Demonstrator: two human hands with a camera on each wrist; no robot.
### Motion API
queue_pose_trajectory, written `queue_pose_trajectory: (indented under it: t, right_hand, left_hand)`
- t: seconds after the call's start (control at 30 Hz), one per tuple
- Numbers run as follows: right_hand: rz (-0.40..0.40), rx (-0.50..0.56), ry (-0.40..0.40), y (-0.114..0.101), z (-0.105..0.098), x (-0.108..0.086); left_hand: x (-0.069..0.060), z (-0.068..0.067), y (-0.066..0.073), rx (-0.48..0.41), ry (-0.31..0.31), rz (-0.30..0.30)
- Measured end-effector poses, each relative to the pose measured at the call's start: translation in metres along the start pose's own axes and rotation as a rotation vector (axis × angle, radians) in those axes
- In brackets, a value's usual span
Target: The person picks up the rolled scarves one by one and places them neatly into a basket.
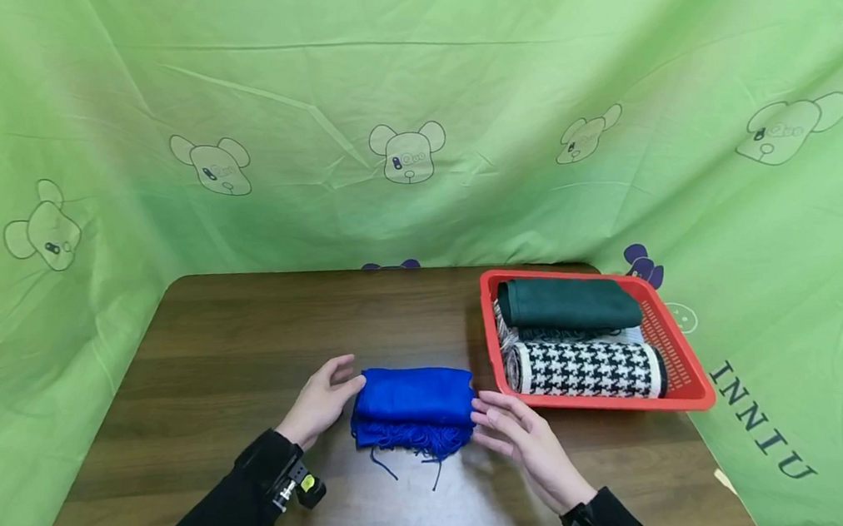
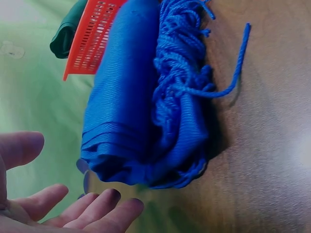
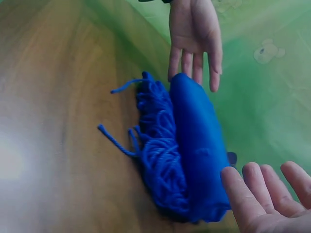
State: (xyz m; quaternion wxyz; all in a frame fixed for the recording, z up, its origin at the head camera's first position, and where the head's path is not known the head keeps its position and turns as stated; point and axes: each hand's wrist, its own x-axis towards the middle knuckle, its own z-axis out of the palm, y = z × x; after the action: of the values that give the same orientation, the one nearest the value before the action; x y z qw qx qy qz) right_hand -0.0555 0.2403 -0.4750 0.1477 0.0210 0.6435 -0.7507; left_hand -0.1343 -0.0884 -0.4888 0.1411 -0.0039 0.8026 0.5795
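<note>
A blue scarf [image 1: 418,397], rolled up with its twisted fringe bunched along the near side, lies on the brown table. At its left end is my left hand [image 1: 325,398], fingers loosely extended; in the left wrist view the fingers stand apart from the end of the scarf [image 2: 121,97]. By the right end my right hand [image 1: 523,442] is held with fingers fairly straight. In the right wrist view its fingertips come close to the scarf [image 3: 199,150]; whether they touch it I cannot tell. Neither hand grips anything.
To the right stands a red plastic basket [image 1: 494,332] with perforated sides. It holds a dark green roll [image 1: 571,302] and a black-and-white houndstooth roll [image 1: 589,368]. A green cloth [image 1: 404,64] with bear-head drawings hangs behind the wooden table [image 1: 262,327].
</note>
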Motion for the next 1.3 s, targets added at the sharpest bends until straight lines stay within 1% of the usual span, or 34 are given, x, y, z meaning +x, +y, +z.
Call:
queue_pose_trajectory:
  t: [0.13,0.23,0.3,0.4,0.53,0.8,1.03,1.17,1.3]
  right_hand:
    - [0.023,0.028,0.02,0.007,0.0,-0.004]
    - [0.039,0.052,0.051,0.012,-0.001,-0.005]
    - [0.058,0.076,0.076,0.014,-0.002,-0.006]
    - [0.088,0.116,0.105,0.017,-0.004,-0.006]
    - [0.099,0.149,0.116,0.023,-0.007,-0.003]
    - [0.14,0.186,0.141,0.03,-0.005,0.005]
    - [0.156,0.22,0.125,0.032,-0.004,0.014]
    - [0.149,0.215,0.11,0.034,-0.004,0.019]
    - [0.151,0.203,0.096,0.035,-0.003,0.025]
  left_hand:
    - [-0.002,0.001,-0.005,0.001,0.014,-0.008]
    - [-0.003,0.001,-0.008,-0.008,0.023,-0.012]
    - [-0.003,0.001,-0.009,-0.023,0.023,-0.023]
    - [-0.002,0.001,-0.012,-0.076,0.01,-0.044]
    - [-0.003,0.002,-0.013,-0.127,-0.003,-0.067]
    - [-0.004,0.005,-0.012,-0.148,-0.004,-0.094]
    - [-0.002,0.006,-0.011,-0.173,-0.032,-0.123]
    - [0.0,0.007,-0.009,-0.178,-0.045,-0.141]
    - [0.0,0.008,-0.007,-0.178,-0.044,-0.159]
